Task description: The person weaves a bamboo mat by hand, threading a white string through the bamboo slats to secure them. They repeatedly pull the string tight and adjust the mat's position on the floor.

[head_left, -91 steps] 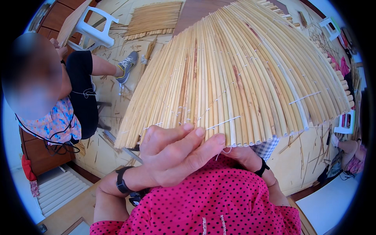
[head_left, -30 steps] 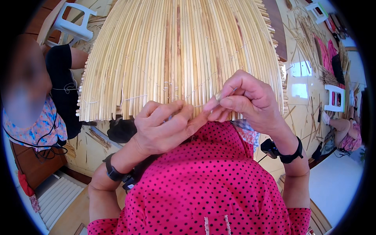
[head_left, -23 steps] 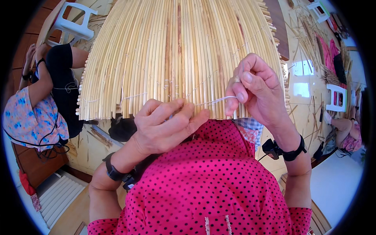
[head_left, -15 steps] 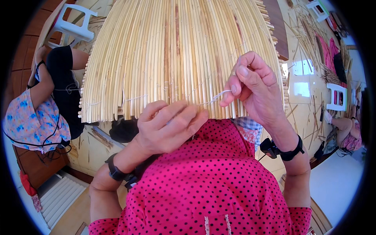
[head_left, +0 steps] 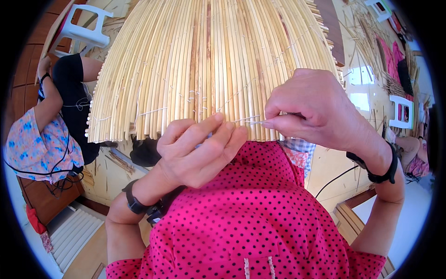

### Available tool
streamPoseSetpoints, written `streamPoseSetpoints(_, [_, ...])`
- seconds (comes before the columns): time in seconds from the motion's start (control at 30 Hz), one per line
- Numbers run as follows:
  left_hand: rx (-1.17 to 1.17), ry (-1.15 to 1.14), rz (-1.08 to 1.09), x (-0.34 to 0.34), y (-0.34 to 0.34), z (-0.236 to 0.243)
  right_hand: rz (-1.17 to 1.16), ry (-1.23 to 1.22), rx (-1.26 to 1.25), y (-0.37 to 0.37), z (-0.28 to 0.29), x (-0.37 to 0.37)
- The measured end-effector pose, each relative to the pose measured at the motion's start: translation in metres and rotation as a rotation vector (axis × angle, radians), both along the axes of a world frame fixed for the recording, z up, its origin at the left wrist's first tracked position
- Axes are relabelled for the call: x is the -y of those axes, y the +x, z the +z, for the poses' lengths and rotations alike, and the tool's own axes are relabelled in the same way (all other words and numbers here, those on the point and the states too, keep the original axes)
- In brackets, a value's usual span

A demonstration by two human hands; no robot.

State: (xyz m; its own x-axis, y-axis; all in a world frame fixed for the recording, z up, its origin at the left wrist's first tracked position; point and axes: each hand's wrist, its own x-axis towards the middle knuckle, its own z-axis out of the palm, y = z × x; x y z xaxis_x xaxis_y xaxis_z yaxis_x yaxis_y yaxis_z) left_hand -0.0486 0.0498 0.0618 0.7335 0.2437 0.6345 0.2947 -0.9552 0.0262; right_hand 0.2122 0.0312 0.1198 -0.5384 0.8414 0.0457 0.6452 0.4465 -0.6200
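Observation:
A wide mat of pale split reed sticks [head_left: 209, 65], bound with white string, fans out from my lap to the top of the picture. My left hand [head_left: 197, 151] rests at the mat's near edge, fingers together and pressing on the stick ends. My right hand [head_left: 316, 109] is up at the same edge, thumb and forefinger pinched on a thin white thread [head_left: 248, 120] that runs left across the sticks toward my left fingertips. Both wrists wear black bands. Below lies my pink dotted clothing [head_left: 251, 218].
Another person [head_left: 51, 125] in a black top and flowered cloth sits on the floor at left. A white plastic stool [head_left: 79, 30] stands at top left and another white stool [head_left: 399, 111] at right. Loose reeds [head_left: 367, 32] litter the floor at top right.
Three seconds ago my left hand covered my right at the mat's edge. Since then my right hand has drawn the thread out to the right, and now it is lower, pinching close to the sticks.

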Motion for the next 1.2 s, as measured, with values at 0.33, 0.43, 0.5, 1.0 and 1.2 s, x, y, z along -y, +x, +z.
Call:
streamPoseSetpoints(0.33, [-0.021,-0.045,-0.023,-0.006,-0.007,0.009,0.046,-0.318,-0.245,0.001,0.001,-0.013])
streamPoseSetpoints(0.43, [-0.004,-0.036,-0.026,-0.008,-0.006,0.008,0.094,-0.273,-0.212,-0.001,0.005,-0.019])
streamPoseSetpoints(0.5, [0.001,-0.037,-0.03,-0.01,-0.006,0.009,0.142,-0.235,-0.133,-0.001,0.009,-0.024])
streamPoseSetpoints(1.0, [-0.08,-0.114,-0.036,-0.012,-0.011,0.019,0.177,-0.226,-0.011,-0.004,0.02,-0.037])
streamPoseSetpoints(1.2, [-0.089,-0.128,-0.036,-0.011,-0.011,0.018,0.232,-0.18,0.067,-0.008,0.026,-0.042])
